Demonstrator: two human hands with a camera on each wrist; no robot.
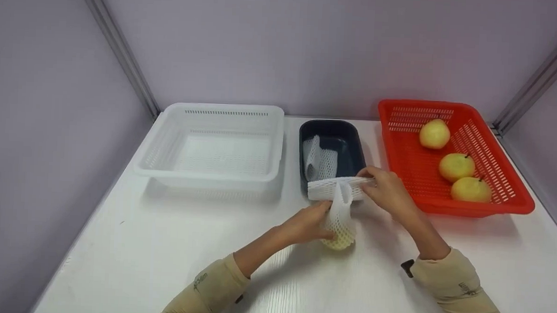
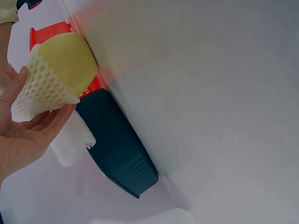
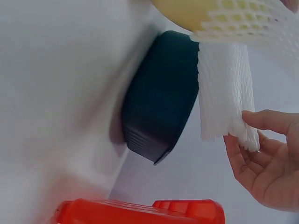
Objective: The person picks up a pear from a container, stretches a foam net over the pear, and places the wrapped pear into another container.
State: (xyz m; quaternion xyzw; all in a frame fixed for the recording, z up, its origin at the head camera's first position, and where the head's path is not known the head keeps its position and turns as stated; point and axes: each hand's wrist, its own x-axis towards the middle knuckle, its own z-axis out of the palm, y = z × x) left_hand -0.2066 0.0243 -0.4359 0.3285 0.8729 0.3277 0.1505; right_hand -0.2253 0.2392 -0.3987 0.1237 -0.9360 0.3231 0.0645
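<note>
Yellow fruit is held over the table, just in front of the dark tray, its upper part inside a foam net and its lower end bare, so covering looks well begun but incomplete (judged from the exposed end in the left wrist view). Left hand: fingers and thumb curled about the netted part, grasping it. Right hand: thumb and fingertips pinching the end of a second foam net, which lies across the tray's near end in the head view (contact with the rim cannot be told). Further netting sits in the tray, unused. Outward, right: red basket with three bare fruits, none covered. Left: white basket. No other netted fruit in sight.
</note>
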